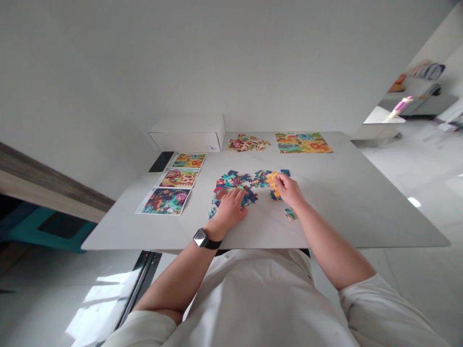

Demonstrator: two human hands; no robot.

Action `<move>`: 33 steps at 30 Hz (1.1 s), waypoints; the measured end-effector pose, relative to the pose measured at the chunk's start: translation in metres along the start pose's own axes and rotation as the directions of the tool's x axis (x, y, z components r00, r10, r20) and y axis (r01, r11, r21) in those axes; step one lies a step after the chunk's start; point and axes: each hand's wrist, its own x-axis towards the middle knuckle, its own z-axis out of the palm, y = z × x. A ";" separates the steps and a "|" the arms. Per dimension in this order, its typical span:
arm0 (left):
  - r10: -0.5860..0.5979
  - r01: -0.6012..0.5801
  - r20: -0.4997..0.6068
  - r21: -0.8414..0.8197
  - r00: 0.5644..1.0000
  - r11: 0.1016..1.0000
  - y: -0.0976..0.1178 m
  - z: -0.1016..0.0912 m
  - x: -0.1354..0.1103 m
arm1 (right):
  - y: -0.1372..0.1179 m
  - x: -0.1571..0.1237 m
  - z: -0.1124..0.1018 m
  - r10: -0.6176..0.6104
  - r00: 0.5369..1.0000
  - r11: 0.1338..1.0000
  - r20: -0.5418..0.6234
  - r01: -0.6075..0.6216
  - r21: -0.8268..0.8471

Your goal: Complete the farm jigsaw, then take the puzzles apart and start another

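My left hand, with a watch on the wrist, lies over a heap of colourful jigsaw pieces, its fingers stretched out on them. Part of the heap is hidden beneath it. My right hand pinches an orange-yellow jigsaw piece at the right end of the spread, with dark blue pieces around and under it. Closer to me, below the right hand, a small loose piece lies by itself on the white table.
Three printed picture sheets lie in a column at the left, beside a phone. A white box stands at the back against the wall. Another pile of pieces and an assembled animal puzzle lie along the far edge.
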 end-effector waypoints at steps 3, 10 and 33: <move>0.033 -0.033 0.004 -0.078 0.999 0.996 -0.005 -0.001 0.000 | 0.003 0.000 0.004 0.007 1.000 1.000 0.017 -0.007 -0.015; 0.137 -0.142 -0.036 -0.286 0.990 0.948 -0.001 -0.003 -0.001 | 0.001 -0.001 0.010 -0.021 0.989 0.985 0.149 -0.005 0.173; -0.311 0.092 -0.157 -0.750 0.937 0.655 -0.008 0.001 0.020 | -0.031 -0.020 0.011 -0.262 0.881 0.949 0.394 0.161 0.271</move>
